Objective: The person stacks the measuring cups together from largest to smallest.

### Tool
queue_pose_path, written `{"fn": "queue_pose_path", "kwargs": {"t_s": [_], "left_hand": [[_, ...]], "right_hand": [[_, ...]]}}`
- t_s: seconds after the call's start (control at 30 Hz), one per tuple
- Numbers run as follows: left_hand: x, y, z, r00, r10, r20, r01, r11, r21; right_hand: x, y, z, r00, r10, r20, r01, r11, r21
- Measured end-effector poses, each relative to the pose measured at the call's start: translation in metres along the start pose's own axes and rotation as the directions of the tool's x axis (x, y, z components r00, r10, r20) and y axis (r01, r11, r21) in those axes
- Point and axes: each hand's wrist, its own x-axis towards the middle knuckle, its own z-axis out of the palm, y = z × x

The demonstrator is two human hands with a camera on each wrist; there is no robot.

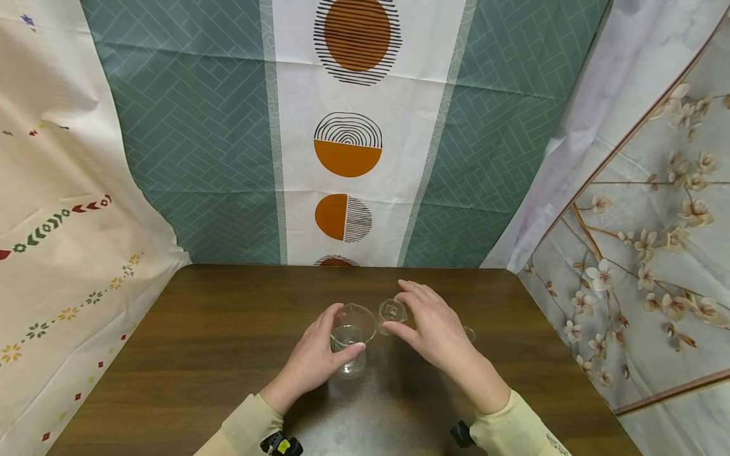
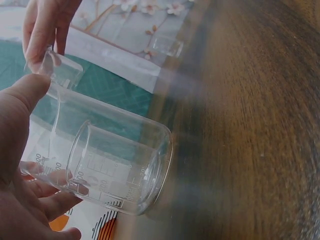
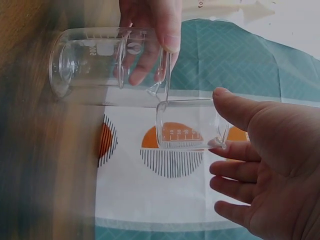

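Observation:
My left hand (image 1: 316,354) grips a large clear glass beaker (image 2: 125,115) near its rim, thumb on one side and fingers on the other. The beaker is upright on the table, and a medium glass beaker (image 2: 115,165) stands inside it. To the right, my right hand (image 1: 436,323) pinches a small glass beaker (image 3: 185,122) at its rim between thumb and forefinger; the other fingers are spread. The small beaker hangs above the table, just beside the large beaker's rim. Printed scale marks show on the glass.
Another small clear glass vessel (image 2: 167,46) stands on the table to the right, mostly hidden behind my right hand in the head view. The dark wooden table (image 1: 239,316) is bordered by a patterned cloth (image 1: 199,126) at the back and hanging cloths at both sides.

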Motion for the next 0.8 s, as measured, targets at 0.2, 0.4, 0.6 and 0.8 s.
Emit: {"fn": "queue_pose_path", "kwargs": {"t_s": [0.2,0.4,0.6,0.8], "left_hand": [[-0.0003,0.0001,0.0005,1.000,0.005,-0.002,-0.005,1.000,0.001],[-0.0004,0.0000,0.0005,1.000,0.010,-0.002,-0.010,1.000,0.003],[-0.0002,-0.0001,0.0005,1.000,0.014,-0.003,-0.014,1.000,0.000],[0.0001,0.0000,0.0009,1.000,0.021,-0.010,-0.021,1.000,-0.004]], "right_hand": [[0.0007,-0.0009,-0.0003,1.000,-0.002,-0.004,0.002,1.000,0.002],[0.0010,-0.0023,-0.0021,1.000,-0.001,-0.006,0.001,1.000,-0.002],[0.0013,-0.0040,-0.0044,1.000,-0.010,-0.022,0.010,1.000,0.002],[0.0028,-0.0055,-0.0059,0.999,-0.013,-0.031,0.013,1.000,0.011]]}}
